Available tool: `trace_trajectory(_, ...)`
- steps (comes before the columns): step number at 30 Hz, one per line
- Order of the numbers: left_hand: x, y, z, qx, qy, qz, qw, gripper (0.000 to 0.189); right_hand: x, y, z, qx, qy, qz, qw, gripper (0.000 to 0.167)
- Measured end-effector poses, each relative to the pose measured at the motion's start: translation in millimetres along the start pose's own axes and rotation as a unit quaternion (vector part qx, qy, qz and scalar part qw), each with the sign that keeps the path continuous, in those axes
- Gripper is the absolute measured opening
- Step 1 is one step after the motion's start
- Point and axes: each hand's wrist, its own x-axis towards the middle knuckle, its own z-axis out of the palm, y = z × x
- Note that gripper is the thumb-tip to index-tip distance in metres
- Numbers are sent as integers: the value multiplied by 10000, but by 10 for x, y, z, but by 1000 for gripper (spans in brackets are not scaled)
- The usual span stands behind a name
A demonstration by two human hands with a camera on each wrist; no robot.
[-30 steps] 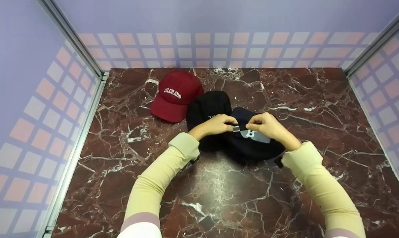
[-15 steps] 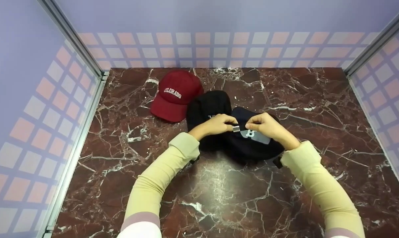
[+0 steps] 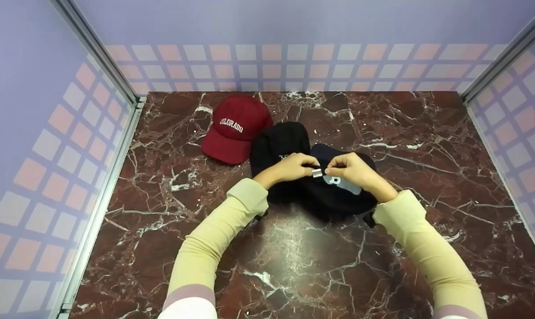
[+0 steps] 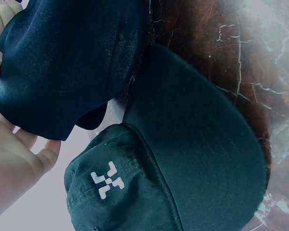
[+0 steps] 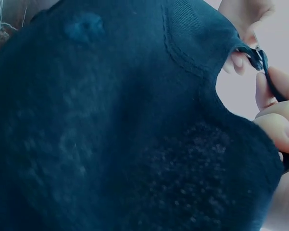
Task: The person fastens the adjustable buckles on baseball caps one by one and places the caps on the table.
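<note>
Both hands work at the back strap of a dark navy baseball cap [image 3: 338,201], whose back opening shows in the right wrist view. My left hand [image 3: 291,167] grips it beside a small silver buckle [image 3: 317,173]. Just right of the buckle, my right hand [image 3: 353,170] pinches the strap [image 5: 274,89] between thumb and fingers. In the right wrist view the strap runs up to the buckle [image 5: 258,49]. A grey patch with white lettering [image 3: 345,184] lies partly hidden under the right hand.
A black cap [image 3: 280,137] with a white emblem [image 4: 108,180] lies under and beside the left hand. Behind it at left sits a red cap [image 3: 240,117] lettered COLORADO. The marbled table [image 3: 294,266] is bounded by tiled-pattern walls [image 3: 285,57].
My right hand has shifted slightly left, closer to the buckle, and covers more of the white lettering. The left hand and the other caps have stayed put.
</note>
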Motion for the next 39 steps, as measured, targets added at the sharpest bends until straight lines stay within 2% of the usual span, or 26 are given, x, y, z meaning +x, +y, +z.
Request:
trace_trajectory(6, 21, -3, 17, 102, 49, 74, 9999, 20, -61, -198, 54, 23, -21, -101, 9999, 15)
trace_trajectory(10, 12, -19, 16, 41, 86, 82, 9999, 20, -107, -308, 45, 82, -90, -10, 9999, 17)
trace_trajectory(13, -2, -29, 8, -42, 93, 98, 9999, 21, -101, -277, 1, 315, -260, 79, 9991, 23)
trace_trajectory(19, -23, -78, -5, -124, 141, 85, 9998, 19, -52, -36, -126, 641, -518, 144, 9965, 31)
trace_trajectory(25, -36, -117, -8, -342, 168, 78, 9992, 18, -73, 42, -239, 610, -808, 114, 9948, 19)
trace_trajectory(29, -38, -118, -6, -473, 183, 82, 9987, 18, -104, -2, -278, 567, -980, 57, 9936, 15)
trace_trajectory(34, -34, -102, -5, -453, 201, 136, 9987, 18, -137, -109, -263, 668, -954, 33, 9932, 16)
trace_trajectory(39, -25, -85, 4, -401, 247, 137, 9988, 17, -80, -35, -223, 674, -831, 67, 9942, 20)
